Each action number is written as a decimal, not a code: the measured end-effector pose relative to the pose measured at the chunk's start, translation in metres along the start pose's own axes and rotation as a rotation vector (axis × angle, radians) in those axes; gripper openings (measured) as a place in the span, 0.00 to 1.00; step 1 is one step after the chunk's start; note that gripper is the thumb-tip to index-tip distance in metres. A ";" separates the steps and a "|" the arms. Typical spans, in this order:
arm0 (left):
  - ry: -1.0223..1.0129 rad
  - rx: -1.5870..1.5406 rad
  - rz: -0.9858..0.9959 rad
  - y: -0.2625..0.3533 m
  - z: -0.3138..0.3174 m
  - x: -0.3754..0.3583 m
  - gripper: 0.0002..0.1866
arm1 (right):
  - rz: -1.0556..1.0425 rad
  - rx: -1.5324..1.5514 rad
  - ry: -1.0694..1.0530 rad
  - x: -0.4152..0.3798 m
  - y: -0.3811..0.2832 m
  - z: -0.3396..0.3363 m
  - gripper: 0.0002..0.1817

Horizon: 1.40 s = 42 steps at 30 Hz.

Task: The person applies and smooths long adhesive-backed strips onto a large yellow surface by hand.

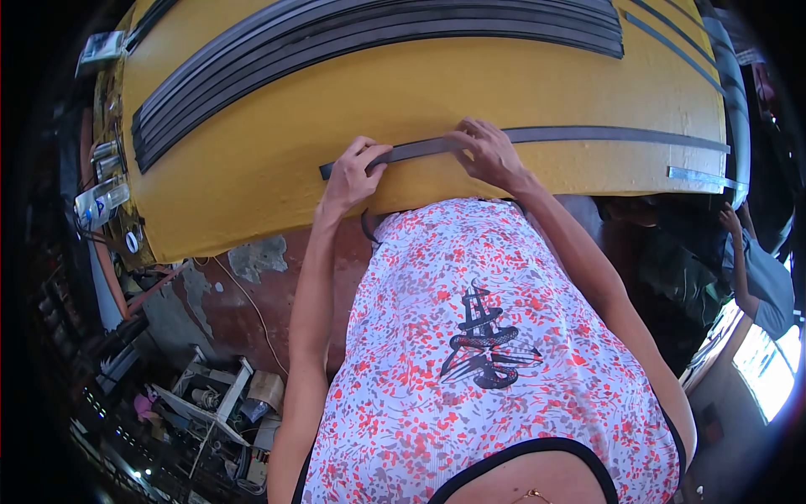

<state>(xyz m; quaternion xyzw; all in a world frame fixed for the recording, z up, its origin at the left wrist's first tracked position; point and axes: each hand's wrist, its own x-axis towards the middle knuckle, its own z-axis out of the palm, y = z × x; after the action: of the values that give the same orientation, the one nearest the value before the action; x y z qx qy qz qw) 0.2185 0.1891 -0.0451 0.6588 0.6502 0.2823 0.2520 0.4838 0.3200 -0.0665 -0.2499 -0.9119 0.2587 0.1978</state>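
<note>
Presently: single dark strip (588,133) laid lengthwise nr near edge of yellow tbl (252,168)

L edge of tbl: clear bottle (111,198) nr the near L corner; metal cans (106,160) just beyond it. Below tbl, L side: low rack (224,412) w/ assorted items, too dim to ID; cardboard box (266,390) alongside.

Far half of tbl: bundle of dark strips (378,38), side by side, running from nr L edge to short of R edge, roughly parallel w/ far edge. Bare yellow surface btwn bundle and single strip.

L hand (353,175): at L end of single strip, short end protruding past the hand. Thumb and fingertips closed on the strip; grip noted as a pinch.

R hand (487,155): on same strip, a little R of L hand, fingers bent over it. Fingers partly blurred; cannot tell if gripping or only resting.

Single strip, position: L end well inboard of L edge; R end at R edge of tbl. Lies flat R of the R hand.

Near R corner: short clear strip (703,178), flat, btwn single strip and near edge. Far R corner area: narrow grey strips (676,52), apart from bundle. Off R edge: 2nd person (766,281), grey sleeve, one hand nr the corner; details obscured by shadow.
</note>
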 end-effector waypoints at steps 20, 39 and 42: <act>-0.010 0.008 -0.053 -0.001 0.003 0.000 0.16 | -0.049 0.020 -0.027 0.018 -0.012 0.018 0.09; 0.003 -0.019 -0.044 0.000 0.007 0.001 0.16 | -0.095 0.033 -0.035 0.031 -0.022 0.029 0.07; 0.038 -0.131 -0.036 -0.007 0.004 0.000 0.16 | -0.066 0.052 -0.086 0.032 -0.019 0.029 0.07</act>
<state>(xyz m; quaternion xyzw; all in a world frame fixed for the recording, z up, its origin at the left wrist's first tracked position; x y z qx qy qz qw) 0.2164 0.1891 -0.0532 0.6236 0.6469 0.3320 0.2872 0.4368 0.3131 -0.0714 -0.2029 -0.9203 0.2861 0.1735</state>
